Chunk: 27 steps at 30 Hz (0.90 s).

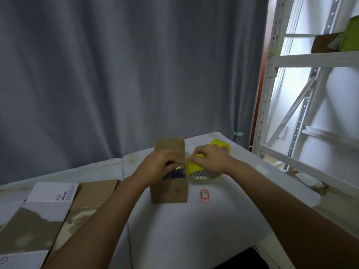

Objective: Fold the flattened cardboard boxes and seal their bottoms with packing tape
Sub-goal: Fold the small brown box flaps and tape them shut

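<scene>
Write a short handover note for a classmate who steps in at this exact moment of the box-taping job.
Left hand: fingers hold the tape end down on the small cardboard box at table centre.
Right hand: grips the yellow tape dispenser, right of the box.
Done: this box is folded up; a strip is started.
Left: finish and cut the strip; then the flattened boxes at table left.
Pink tag lies near the box.

Head-worn view, forward-down over table [194,220]
</scene>
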{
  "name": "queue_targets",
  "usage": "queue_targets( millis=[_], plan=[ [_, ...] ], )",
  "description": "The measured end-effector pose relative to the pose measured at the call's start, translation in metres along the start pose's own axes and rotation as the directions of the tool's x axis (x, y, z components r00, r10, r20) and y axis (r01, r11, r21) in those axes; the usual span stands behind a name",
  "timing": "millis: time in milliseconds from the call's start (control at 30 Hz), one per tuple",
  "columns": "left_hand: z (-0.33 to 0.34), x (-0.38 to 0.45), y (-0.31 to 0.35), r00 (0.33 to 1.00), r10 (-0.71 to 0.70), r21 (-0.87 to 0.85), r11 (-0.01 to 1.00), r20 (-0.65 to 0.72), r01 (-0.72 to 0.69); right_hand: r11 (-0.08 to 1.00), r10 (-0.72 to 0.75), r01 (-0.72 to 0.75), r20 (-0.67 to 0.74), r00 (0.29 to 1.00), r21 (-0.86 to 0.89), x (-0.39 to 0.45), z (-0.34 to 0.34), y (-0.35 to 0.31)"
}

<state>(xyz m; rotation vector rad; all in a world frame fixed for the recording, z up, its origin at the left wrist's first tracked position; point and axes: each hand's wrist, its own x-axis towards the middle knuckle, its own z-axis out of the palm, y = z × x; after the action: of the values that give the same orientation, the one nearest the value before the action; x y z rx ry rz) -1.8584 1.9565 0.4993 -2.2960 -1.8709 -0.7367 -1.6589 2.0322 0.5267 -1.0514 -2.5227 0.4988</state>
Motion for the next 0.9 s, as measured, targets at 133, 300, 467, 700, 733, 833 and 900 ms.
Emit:
queue_targets(
  millis=[133, 300, 467, 700, 733, 833, 900],
  plan=[
    [0.003, -0.004, -0.001, 0.999, 0.015, -0.003, 1.000, -0.028, -0.015, 0.989, 0.065, -0.084, 0.152, 0.986, 0.119, -0.007, -0.006, 0.012],
    [0.004, -0.006, 0.002, 0.999, 0.023, -0.005, 1.000, -0.024, -0.023, 0.998, 0.013, -0.025, 0.179, 0.984, 0.064, -0.014, -0.017, 0.017],
    [0.003, -0.006, 0.001, 1.000, -0.007, 0.007, 1.000, -0.007, 0.007, 0.999, -0.017, 0.024, 0.162, 0.987, -0.043, -0.007, -0.021, 0.019],
    [0.003, -0.011, 0.004, 1.000, -0.027, 0.016, 1.000, -0.006, 0.027, 0.983, 0.043, -0.013, 0.161, 0.986, -0.182, -0.008, -0.012, 0.046],
    [0.003, -0.010, 0.004, 0.999, -0.031, 0.016, 0.999, -0.011, 0.031, 0.990, 0.042, -0.022, 0.148, 0.988, -0.136, -0.010, -0.006, 0.050],
    [0.004, -0.010, 0.002, 1.000, -0.021, 0.043, 0.999, -0.012, 0.022, 0.999, 0.045, -0.045, 0.081, 0.996, 0.006, -0.016, 0.010, 0.056],
    [0.006, -0.012, 0.001, 0.999, -0.018, 0.055, 0.998, -0.033, 0.020, 0.995, 0.068, -0.072, 0.057, 0.996, 0.073, -0.018, 0.021, 0.060]
  ],
)
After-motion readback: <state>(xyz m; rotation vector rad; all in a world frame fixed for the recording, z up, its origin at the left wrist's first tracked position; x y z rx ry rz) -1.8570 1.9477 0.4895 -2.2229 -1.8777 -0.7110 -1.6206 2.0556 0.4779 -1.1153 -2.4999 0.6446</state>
